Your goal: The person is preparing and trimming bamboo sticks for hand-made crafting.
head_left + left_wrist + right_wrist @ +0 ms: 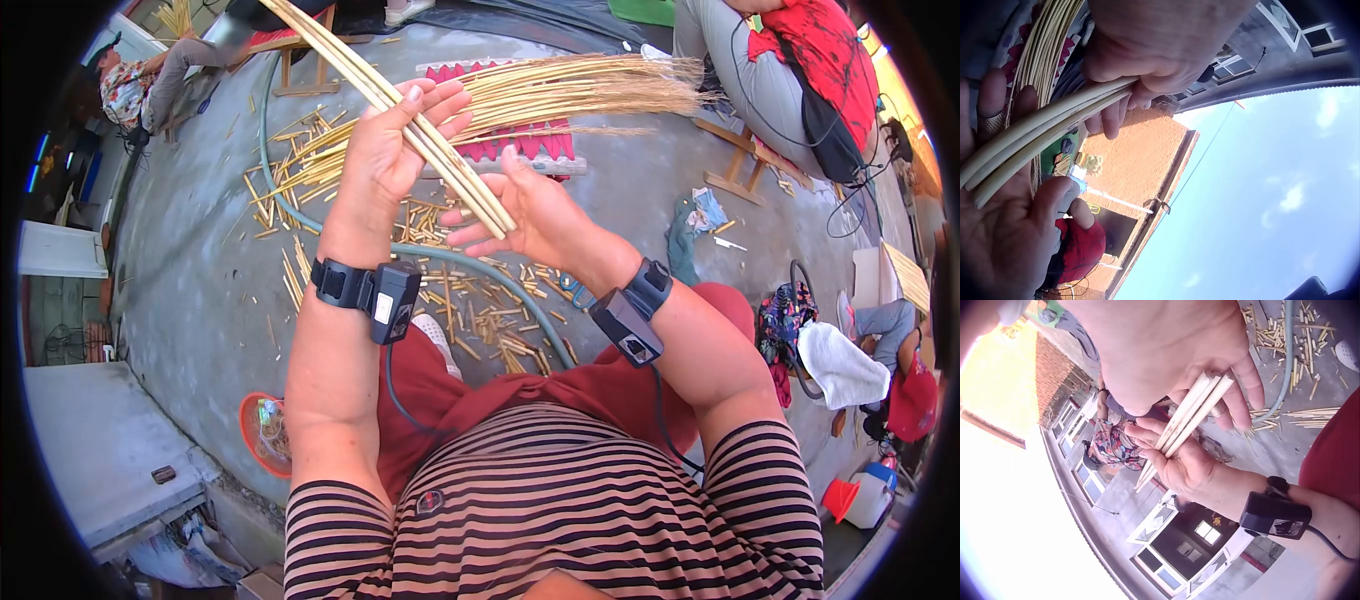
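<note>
Several pale stalks (452, 168) lie slantwise across both hands in the head view. My left hand (392, 150) holds them between its thumb and its outstretched fingers. Palm up, my right hand (535, 212) has its fingers spread beneath their lower ends, its thumb raised clear of them. The left wrist view shows the stalks (1041, 134) running from the left hand (1160, 44) over the right hand (1004, 231), which wears a ring. Cut ends of the stalks (1200, 400) appear by the right palm in the right wrist view.
Beyond the hands, a bundle of long stalks (590, 90) rests on a low support with red cloth. Short cut pieces (500, 335) litter the concrete floor, crossed by a hose (480, 268). An orange basket (262, 455) stands at lower left. Other people sit around.
</note>
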